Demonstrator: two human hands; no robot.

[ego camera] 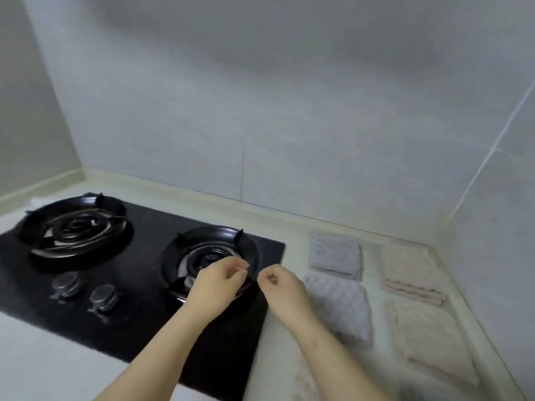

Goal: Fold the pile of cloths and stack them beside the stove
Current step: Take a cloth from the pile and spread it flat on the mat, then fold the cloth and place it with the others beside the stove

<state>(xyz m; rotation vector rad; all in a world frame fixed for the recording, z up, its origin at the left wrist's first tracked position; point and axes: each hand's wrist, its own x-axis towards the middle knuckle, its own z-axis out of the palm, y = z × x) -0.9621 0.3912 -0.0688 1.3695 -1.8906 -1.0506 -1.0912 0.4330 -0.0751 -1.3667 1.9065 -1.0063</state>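
Left hand (221, 282), right hand (282, 287) above right burner (211, 250), fingers curled; can't tell if pinching anything. Folded grey cloth (340, 308) just right of right hand, long axis near-to-far.

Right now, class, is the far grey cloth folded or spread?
Folded: the far grey cloth shows stacked layers along its near edge.

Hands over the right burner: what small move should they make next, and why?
Probably the right hand should reach to the near grey cloth and lift it onto the far grey cloth. Both hands, the left hand too, seem to hold nothing, and these two cloths lie folded side by side beside the stove, not yet stacked.
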